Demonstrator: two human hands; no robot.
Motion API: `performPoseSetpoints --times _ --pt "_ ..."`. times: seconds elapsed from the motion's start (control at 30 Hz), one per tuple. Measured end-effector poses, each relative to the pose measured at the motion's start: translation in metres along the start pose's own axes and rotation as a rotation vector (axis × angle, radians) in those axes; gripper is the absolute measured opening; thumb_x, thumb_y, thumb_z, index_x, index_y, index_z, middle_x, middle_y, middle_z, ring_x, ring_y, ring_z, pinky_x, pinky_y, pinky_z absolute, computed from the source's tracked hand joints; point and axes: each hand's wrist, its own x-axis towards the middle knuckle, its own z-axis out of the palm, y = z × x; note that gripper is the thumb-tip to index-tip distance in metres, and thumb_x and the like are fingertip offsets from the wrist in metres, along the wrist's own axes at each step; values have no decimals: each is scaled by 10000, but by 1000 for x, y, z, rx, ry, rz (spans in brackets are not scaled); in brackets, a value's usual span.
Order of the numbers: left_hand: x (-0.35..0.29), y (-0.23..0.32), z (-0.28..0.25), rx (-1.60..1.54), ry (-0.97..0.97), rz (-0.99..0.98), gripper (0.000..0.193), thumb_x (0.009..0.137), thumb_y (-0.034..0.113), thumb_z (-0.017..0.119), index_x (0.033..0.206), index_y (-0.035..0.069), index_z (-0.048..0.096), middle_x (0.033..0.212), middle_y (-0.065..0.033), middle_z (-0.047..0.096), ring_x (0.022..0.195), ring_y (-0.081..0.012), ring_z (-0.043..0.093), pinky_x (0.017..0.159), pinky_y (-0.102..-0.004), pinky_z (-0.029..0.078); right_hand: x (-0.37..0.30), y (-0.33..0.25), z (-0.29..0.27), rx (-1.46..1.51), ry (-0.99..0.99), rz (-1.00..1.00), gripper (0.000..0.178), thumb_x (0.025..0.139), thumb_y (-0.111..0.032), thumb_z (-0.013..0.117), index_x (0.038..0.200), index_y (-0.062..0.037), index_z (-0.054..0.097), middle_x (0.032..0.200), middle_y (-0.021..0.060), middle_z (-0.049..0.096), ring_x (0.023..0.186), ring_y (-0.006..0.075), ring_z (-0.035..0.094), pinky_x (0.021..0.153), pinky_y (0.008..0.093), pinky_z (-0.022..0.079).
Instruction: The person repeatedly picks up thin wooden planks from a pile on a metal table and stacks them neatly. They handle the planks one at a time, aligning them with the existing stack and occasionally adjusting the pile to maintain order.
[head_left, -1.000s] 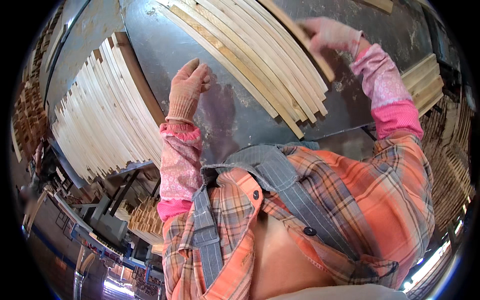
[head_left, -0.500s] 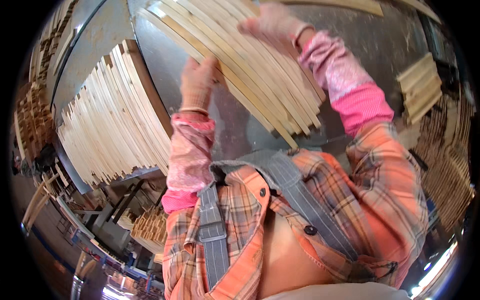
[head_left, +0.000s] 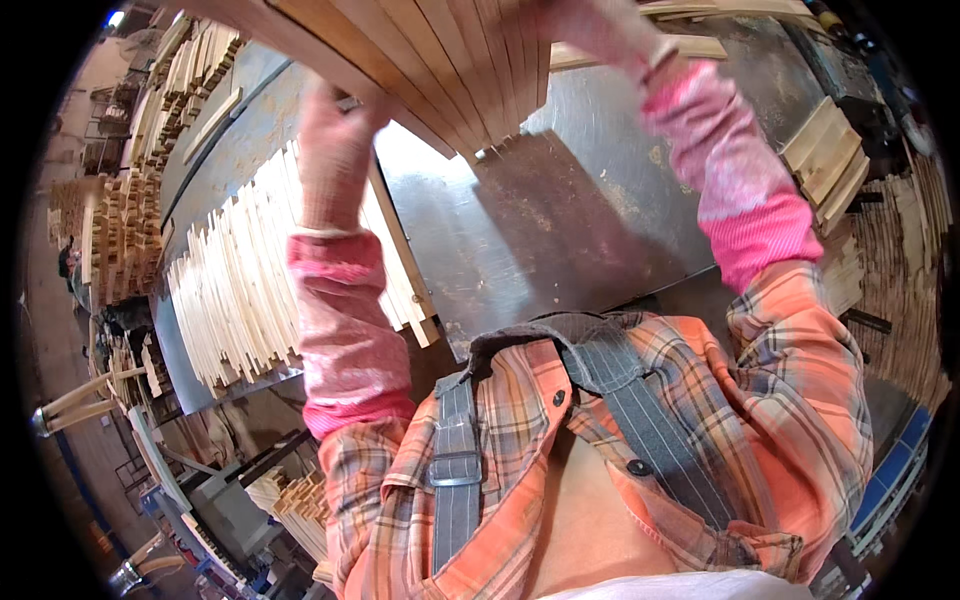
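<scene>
A bundle of long wooden strips (head_left: 440, 65) is raised off the metal table (head_left: 540, 250) and tilted up on end, its lower ends close to the tabletop. My left hand (head_left: 338, 150) grips the bundle's left side, fingers closed against the outer strip. On the right side, my right hand (head_left: 595, 35) is pressed to the strips; its fingers are partly hidden and blurred. Below the bundle, a dark shadow falls across the metal. Beside my left forearm lies a row of pale wooden strips (head_left: 240, 280), laid side by side.
Stacked wood pieces (head_left: 130, 240) stand at the far left. A small pile of boards (head_left: 825, 160) sits at the table's right edge, with more stacked strips (head_left: 895, 270) beyond. A few loose strips (head_left: 640, 52) lie along the far side.
The strips lay flat and slanted on the table; now they are lifted and tipped up between both hands. My left hand has moved left and up.
</scene>
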Motion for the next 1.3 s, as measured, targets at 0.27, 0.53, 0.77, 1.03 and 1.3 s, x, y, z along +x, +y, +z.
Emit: performPoseSetpoints --times 0.27,0.53,0.77,1.03,1.3 --pt "-74 -76 -4 516 -85 198 431 932 280 771 1286 50 683 1211 -112 724 1125 -247 662 993 -375 505 -115 3 48 -649 -292 334 631 981 -276 681 1536 -76 458 1466 185 591 1344 250 568 1077 368 507" --pt "-121 -167 -52 -23 -95 -578 514 1057 441 561 1369 34 512 1052 -164 693 1014 -305 686 877 -417 568 -142 70 156 -490 -240 678 424 1007 -336 549 1400 -175 535 1167 167 701 1100 374 694 912 492 563" --pt "-164 -166 -42 1187 -507 -411 702 899 37 584 1558 -17 347 1195 -238 668 1133 -414 652 948 -470 559 -213 116 201 -967 -483 632 459 1040 -373 454 1386 -89 555 1263 207 679 1193 399 655 995 513 539" --pt "-156 -140 -36 752 -277 -724 483 896 238 676 1281 -34 570 1157 -292 711 1120 -445 686 975 -478 555 -191 110 186 -923 -605 599 383 1007 -261 545 1316 -42 600 1225 224 697 1149 415 685 926 498 581" --pt "-166 -201 -3 462 10 -666 420 888 238 658 1235 7 607 1077 -272 725 1049 -433 703 941 -479 555 -146 136 143 -845 -720 557 416 951 -312 621 1298 -83 621 1184 247 698 1139 460 642 961 509 531"
